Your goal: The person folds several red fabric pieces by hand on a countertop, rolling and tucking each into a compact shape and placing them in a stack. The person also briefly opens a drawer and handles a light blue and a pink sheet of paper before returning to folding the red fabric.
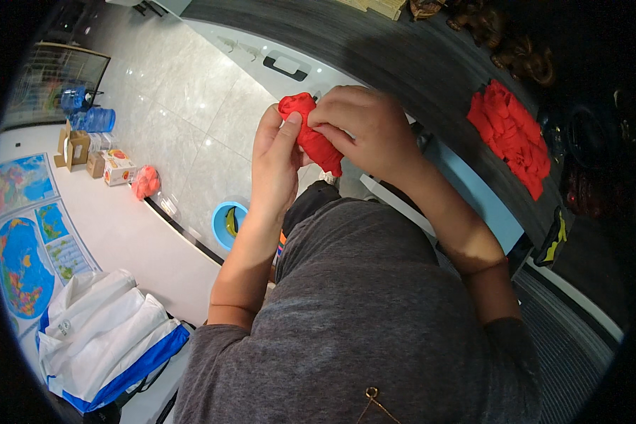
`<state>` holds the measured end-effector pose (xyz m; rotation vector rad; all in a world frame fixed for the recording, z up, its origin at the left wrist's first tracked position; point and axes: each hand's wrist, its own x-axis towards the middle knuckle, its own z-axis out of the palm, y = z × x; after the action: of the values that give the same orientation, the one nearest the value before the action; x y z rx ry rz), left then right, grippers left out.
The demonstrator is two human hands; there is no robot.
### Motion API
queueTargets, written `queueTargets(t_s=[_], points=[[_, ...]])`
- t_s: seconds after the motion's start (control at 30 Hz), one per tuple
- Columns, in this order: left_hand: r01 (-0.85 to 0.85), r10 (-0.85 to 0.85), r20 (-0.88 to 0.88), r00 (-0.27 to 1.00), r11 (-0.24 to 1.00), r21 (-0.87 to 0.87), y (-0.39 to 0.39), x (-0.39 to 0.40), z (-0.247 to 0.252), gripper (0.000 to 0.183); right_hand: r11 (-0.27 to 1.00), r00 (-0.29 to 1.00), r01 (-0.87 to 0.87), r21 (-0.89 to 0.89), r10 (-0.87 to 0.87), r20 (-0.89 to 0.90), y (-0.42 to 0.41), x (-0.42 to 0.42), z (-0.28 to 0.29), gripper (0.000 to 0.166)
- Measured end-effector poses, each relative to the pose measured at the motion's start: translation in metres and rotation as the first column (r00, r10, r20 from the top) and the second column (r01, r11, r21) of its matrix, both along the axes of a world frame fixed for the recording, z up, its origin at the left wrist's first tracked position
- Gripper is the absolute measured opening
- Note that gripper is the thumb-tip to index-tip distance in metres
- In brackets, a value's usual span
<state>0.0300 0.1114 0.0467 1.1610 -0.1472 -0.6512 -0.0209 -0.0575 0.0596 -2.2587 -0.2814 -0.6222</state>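
A bundled piece of red fabric [318,140] is held up in front of my body, above the tiled floor. My left hand [280,140] grips it from the left, its thumb pressed on the upper part. At the bundle's right side, my right hand [358,124] has its thumb and fingertips pinched on the fabric. How the cloth is folded inside cannot be seen. More red fabric [509,135] lies in a crumpled, layered heap on the dark wood-grain desktop [429,69] to the right.
Carved elephant figurines [524,61] stand at the desk's far edge. On the floor are a blue bucket [228,225], cardboard boxes [74,146] and blue water jugs [99,120]. A white and blue bag [106,339] lies at the lower left, near wall maps [24,265].
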Motion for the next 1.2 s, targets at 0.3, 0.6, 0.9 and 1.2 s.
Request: queueTargets(t_s=[0.3, 0.6, 0.9, 1.2], points=[[-0.086, 0.084, 0.063, 0.994, 0.996, 0.029, 0.001, -0.005, -0.003, 0.019, 0.995, 0.995, -0.089, -0.036, 0.087, -0.04, 0.001, -0.01, -0.007, 0.018], [-0.097, 0.08, 0.23, 0.97, 0.993, 0.064, 0.002, 0.007, -0.021, 0.014, 0.999, 0.989, 0.031, -0.033, -0.035, -0.142, 0.019, -0.013, -0.016, 0.031], [-0.117, 0.042, 0.356, 0.934, 0.974, 0.193, -0.007, 0.012, -0.028, 0.015, 0.995, 0.984, 0.03, 0.098, -0.012, -0.175, 0.003, -0.009, -0.025, 0.014], [-0.052, 0.011, 0.264, 0.964, 0.987, 0.149, -0.015, 0.011, -0.015, 0.016, 0.98, 0.991, 0.133, 0.146, -0.127, -0.047, 0.0, 0.0, -0.02, 0.008]])
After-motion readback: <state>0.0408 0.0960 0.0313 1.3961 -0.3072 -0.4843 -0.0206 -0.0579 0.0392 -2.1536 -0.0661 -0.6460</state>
